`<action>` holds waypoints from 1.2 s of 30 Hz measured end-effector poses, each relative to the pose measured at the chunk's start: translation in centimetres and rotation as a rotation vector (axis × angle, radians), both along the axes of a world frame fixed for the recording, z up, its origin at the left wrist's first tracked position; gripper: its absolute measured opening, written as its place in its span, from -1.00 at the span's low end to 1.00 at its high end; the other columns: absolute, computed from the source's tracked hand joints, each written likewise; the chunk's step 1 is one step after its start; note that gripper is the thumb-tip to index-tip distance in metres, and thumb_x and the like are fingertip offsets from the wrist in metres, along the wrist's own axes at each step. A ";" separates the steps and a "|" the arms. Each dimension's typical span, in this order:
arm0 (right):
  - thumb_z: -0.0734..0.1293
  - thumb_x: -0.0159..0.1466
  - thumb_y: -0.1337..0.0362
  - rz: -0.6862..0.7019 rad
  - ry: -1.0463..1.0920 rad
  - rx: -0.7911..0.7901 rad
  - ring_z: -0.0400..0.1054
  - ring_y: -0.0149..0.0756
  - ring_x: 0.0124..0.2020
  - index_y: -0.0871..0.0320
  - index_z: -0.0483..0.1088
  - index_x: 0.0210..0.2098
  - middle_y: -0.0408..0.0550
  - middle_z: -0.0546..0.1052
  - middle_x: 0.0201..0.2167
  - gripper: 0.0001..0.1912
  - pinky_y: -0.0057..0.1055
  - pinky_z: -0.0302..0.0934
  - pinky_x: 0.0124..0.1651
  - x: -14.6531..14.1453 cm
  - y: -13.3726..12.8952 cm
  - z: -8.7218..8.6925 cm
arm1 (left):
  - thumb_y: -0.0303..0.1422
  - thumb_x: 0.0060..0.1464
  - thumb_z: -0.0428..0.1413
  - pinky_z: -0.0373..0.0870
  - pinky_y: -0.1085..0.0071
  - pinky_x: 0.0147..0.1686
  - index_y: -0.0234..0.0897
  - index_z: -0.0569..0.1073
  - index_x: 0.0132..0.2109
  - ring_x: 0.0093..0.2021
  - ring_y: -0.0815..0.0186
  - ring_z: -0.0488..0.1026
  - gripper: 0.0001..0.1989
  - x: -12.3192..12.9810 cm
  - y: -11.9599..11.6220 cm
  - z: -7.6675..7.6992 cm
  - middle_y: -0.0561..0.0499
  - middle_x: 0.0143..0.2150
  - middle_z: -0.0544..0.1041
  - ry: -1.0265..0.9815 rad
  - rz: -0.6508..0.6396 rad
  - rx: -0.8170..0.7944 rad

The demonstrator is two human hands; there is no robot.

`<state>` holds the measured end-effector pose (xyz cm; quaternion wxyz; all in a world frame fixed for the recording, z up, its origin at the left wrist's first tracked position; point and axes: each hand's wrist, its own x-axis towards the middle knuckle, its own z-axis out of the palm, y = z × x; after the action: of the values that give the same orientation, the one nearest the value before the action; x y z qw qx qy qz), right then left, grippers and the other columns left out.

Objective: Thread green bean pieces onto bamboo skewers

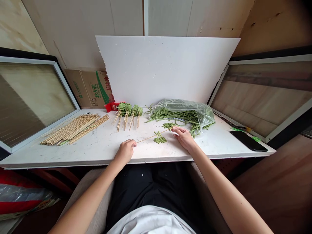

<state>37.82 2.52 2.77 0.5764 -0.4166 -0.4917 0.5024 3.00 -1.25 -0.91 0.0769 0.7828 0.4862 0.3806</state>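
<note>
My left hand [125, 151] is closed on the near left end of a thin bamboo skewer [148, 137]. The skewer slants up to the right, towards my right hand [183, 137]. There my fingers pinch around its far end; whether they also hold a piece of green bean is too small to tell. Below the skewer lies a short row of cut green bean pieces [160, 137]. A small heap of cut pieces [168, 125] sits just behind my right fingertips. Finished-looking skewers with green bean pieces [130, 110] lie further back, left of centre.
Many bare bamboo skewers [75, 128] are piled at the left. A clear plastic bag [182, 109] of long green beans lies at the back right. A black phone [248, 141] and scissors [235, 126] rest at the right. A white board [165, 68] stands behind.
</note>
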 end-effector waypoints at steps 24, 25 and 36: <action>0.57 0.09 0.00 0.067 -0.070 0.051 0.47 -0.15 -0.09 0.09 0.43 -0.61 -0.07 0.60 -0.36 -0.61 -0.30 0.25 0.03 -4.2 -0.8 -1.3 | -0.65 0.12 0.00 0.47 0.39 -0.27 -0.26 0.55 -0.31 -0.28 0.26 0.58 -0.72 0.3 0.0 0.0 -0.04 -0.32 0.64 -0.049 0.002 -0.016; 0.57 0.09 -0.01 0.065 -0.078 0.052 0.47 -0.14 -0.08 0.08 0.43 -0.61 -0.07 0.60 -0.36 -0.61 -0.29 0.26 0.04 -4.2 -0.9 -1.3 | -0.65 0.12 0.00 0.48 0.39 -0.27 -0.26 0.55 -0.31 -0.28 0.26 0.58 -0.72 0.3 0.0 0.0 -0.04 -0.32 0.64 -0.052 -0.001 -0.013; 0.60 0.04 -0.01 0.089 -0.066 0.033 0.47 -0.14 -0.13 0.07 0.56 -0.50 -0.03 0.64 -0.30 -0.68 -0.27 0.29 0.01 -3.9 -0.9 -1.4 | -0.68 0.09 0.00 0.47 0.39 -0.27 -0.26 0.55 -0.33 -0.29 0.25 0.59 -0.70 0.4 0.0 0.2 -0.04 -0.32 0.65 -0.015 0.007 -0.028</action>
<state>33.89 1.59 1.42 0.5440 -0.4011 -0.5365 0.5053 3.38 -1.26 -0.66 0.0902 0.7772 0.4934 0.3800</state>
